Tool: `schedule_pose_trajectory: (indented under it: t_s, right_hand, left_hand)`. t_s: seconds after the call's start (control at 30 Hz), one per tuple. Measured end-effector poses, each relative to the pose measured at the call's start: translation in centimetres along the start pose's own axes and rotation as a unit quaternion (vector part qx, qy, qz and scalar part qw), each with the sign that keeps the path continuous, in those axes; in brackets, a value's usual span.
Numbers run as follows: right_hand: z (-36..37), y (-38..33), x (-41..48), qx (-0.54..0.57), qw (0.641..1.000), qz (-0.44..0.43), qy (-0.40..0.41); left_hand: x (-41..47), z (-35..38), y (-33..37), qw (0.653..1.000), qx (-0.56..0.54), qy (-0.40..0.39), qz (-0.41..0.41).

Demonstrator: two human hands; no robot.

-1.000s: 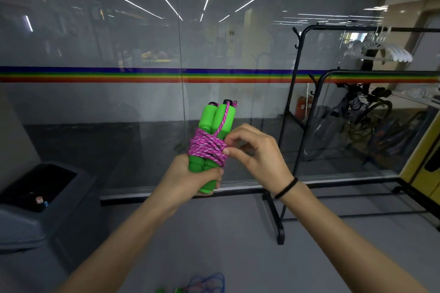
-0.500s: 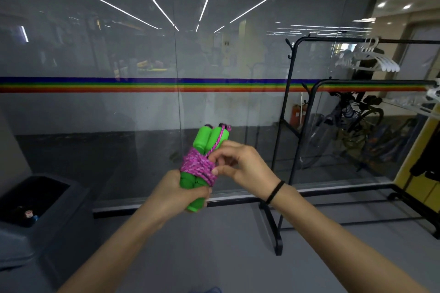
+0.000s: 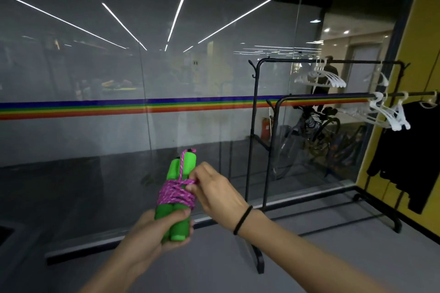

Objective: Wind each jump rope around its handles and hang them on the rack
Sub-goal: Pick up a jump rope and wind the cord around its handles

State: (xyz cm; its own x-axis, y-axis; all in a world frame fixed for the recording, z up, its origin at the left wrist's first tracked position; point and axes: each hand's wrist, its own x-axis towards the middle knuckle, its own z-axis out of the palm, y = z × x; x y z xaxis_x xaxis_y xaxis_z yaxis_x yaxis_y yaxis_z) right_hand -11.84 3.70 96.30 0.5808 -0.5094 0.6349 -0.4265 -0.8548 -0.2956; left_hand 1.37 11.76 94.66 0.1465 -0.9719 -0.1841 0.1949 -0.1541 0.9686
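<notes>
— Before the glass wall, what do we hold?
— Our left hand (image 3: 152, 233) wraps its fingers tight round the lower ends of the green handles (image 3: 177, 197), held upright together.
— And the right hand (image 3: 214, 191)?
— It pinches the pink rope (image 3: 176, 194) (wound around the handles' middle). We see the black rack (image 3: 271, 150) standing apart, to the right.
</notes>
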Motion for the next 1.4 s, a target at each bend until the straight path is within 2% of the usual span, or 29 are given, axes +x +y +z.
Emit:
schedule_pose_trajectory:
  t_s: [0.2,0.4,0.53,0.7,0.87,1.0,1.17,1.33,1.4]
  right_hand:
    - [0.1,-0.6,1.5,-0.028,0.994,0.032,0.099]
    - [0.4,-1.0,1.3,-0.071,0.991,0.017,0.109]
    - [0.1,-1.1,1.2,0.056,0.99,0.035,0.124]
    - [0.1,-1.7,0.2,0.232,0.962,0.044,0.134]
    - [-0.8,-1.1,-0.1,0.279,0.959,0.019,0.047]
    - [-2.0,0.2,0.5,0.193,0.981,-0.002,-0.038]
    - [-2.9,0.6,1.1,0.05,0.99,-0.107,-0.075]
    - [-2.8,0.4,0.9,-0.035,0.983,-0.133,-0.118]
    - [-2.4,0.4,0.6,-0.06,0.985,-0.121,-0.109]
  left_hand:
    - [0.1,1.7,1.2,0.995,-0.086,0.034,0.044]
    - [-0.3,1.8,0.6,0.992,-0.074,0.061,0.077]
    - [-0.7,1.5,0.4,0.993,-0.061,0.05,0.086]
    - [-1.2,1.3,0.6,0.994,-0.064,0.017,0.09]
    - [-1.3,0.2,0.9,0.995,-0.054,-0.004,0.083]
    - [-1.4,-0.6,0.6,0.997,0.01,-0.017,0.071]
    - [-1.2,-1.3,0.6,0.997,0.015,-0.066,0.033]
    - [-1.0,-1.6,0.1,0.995,-0.038,-0.089,-0.013]
    - [-0.9,-1.6,0.1,0.991,-0.075,-0.105,-0.026]
